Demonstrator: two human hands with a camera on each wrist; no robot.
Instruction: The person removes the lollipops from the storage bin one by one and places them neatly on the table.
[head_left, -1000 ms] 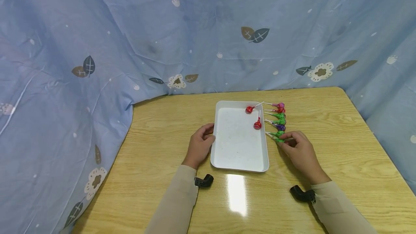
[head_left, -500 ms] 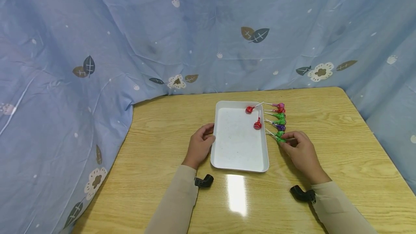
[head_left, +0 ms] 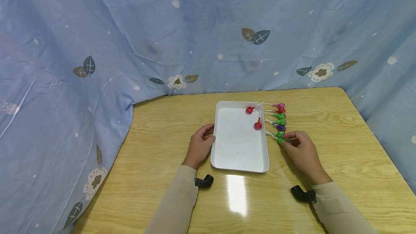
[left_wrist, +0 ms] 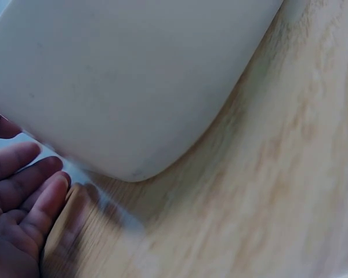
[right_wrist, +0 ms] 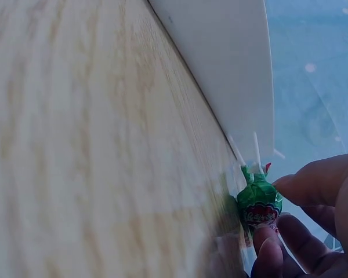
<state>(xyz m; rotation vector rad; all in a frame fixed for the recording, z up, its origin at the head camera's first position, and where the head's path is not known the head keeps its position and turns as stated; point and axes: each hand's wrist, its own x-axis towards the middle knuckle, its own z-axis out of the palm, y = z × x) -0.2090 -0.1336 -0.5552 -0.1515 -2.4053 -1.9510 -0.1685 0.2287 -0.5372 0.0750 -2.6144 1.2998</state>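
Observation:
A white tray (head_left: 238,140) lies on the wooden table, with two red lollipops (head_left: 258,125) in its far right part. My left hand (head_left: 199,147) rests at the tray's left side with loosely bent fingers; in the left wrist view these fingers (left_wrist: 43,202) are by the tray's edge. Between thumb and fingers, my right hand (head_left: 301,151) pinches the wrapped head of a green lollipop (right_wrist: 260,202) at the near end of a row beside the tray. Its stick points toward the tray. Just beyond it is another green lollipop (head_left: 280,133), close against it.
Farther along the row lie a purple lollipop (head_left: 281,128), green lollipops (head_left: 281,121), a red lollipop (head_left: 282,111) and a pink lollipop (head_left: 281,105), sticks toward the tray. A blue patterned curtain (head_left: 208,39) hangs behind the table (head_left: 156,133).
The pinched green lollipop has shifted slightly and its stick has turned a little beside its neighbour's. Both hands stay nearly where they were.

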